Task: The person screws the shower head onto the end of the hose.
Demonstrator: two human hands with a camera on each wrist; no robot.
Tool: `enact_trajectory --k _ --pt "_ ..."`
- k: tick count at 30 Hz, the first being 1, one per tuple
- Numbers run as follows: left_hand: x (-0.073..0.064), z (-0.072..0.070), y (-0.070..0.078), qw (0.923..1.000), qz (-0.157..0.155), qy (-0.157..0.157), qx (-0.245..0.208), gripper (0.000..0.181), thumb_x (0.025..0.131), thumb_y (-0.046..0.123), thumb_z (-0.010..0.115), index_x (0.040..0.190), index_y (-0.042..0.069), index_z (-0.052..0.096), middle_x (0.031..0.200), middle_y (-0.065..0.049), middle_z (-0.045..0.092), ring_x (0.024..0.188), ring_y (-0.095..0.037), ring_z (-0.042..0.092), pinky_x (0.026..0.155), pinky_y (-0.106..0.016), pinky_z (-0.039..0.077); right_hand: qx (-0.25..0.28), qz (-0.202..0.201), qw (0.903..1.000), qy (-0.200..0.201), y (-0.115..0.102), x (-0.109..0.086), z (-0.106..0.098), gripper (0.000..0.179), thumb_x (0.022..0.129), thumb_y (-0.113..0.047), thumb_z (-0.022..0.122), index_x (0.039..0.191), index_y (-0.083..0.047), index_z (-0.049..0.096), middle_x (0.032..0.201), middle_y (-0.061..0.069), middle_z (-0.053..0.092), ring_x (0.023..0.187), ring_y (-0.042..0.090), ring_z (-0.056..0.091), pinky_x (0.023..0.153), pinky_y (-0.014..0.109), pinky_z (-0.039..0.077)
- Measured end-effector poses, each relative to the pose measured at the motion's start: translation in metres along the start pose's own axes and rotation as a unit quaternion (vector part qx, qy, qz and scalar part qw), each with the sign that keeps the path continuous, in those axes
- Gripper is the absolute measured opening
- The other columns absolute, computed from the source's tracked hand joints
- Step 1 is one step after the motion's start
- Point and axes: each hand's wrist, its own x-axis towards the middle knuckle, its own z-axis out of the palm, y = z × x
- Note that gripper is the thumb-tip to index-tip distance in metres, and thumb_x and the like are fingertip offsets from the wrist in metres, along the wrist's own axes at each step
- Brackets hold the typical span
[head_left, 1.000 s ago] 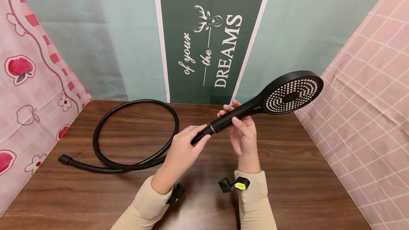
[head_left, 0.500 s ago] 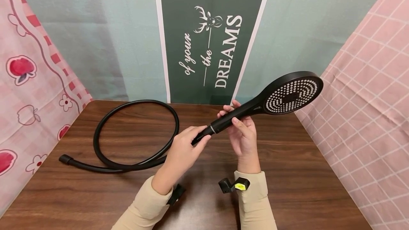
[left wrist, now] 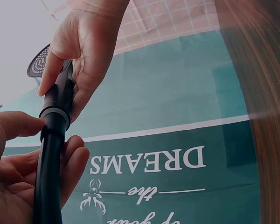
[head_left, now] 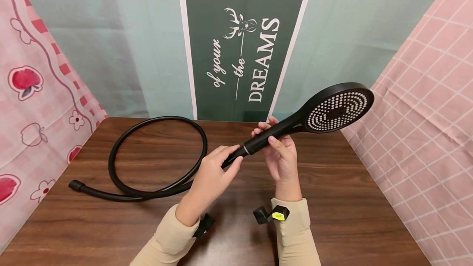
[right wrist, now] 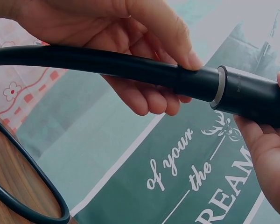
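A black shower head (head_left: 338, 110) with a round face of pale nozzles is held up over the table, tilted to the upper right. My right hand (head_left: 282, 155) grips its handle, thumb in front and fingers behind. My left hand (head_left: 212, 171) pinches the end fitting of a black shower hose (head_left: 157, 193) between thumb and fingers. In the right wrist view that hose fitting (right wrist: 198, 84) lines up with the handle end (right wrist: 256, 98), and a light grey ring (right wrist: 218, 87) shows where they meet. The hose runs left from my left hand into a loop on the table.
The hose's other end (head_left: 75, 184), a ribbed black connector, lies at the left of the brown wooden table (head_left: 332, 216). A green printed cloth (head_left: 159, 52) hangs behind the table. Pink patterned cloths (head_left: 432, 106) stand at both sides.
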Motion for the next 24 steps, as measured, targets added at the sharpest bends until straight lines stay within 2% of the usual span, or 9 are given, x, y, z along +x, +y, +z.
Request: enact_trajectory --k 8,24 --pt "0.0011 -0.0002 0.0007 1.0000 -0.001 0.004 0.008 0.027 0.094 0.015 0.069 0.120 0.006 0.072 0.104 -0.006 0.072 0.068 -0.009 0.056 0.057 -0.020 0.047 -0.005 -0.001 1.0000 -0.003 0.0001 0.0017 -0.0007 0.038 0.097 0.006 0.054 0.134 -0.002 0.056 0.118 0.015 0.070 0.109 0.025 0.069 0.102 0.037 0.051" --pt "0.0021 0.0037 0.0002 0.9983 0.038 0.024 0.036 0.032 0.090 0.015 0.074 0.120 0.003 0.071 0.104 -0.009 0.073 0.077 -0.014 0.064 0.063 -0.024 0.052 0.009 0.000 1.0000 0.001 0.0007 0.0028 -0.0052 0.037 0.097 0.006 0.055 0.133 -0.001 0.057 0.118 0.015 0.070 0.109 0.025 0.069 0.102 0.037 0.051"
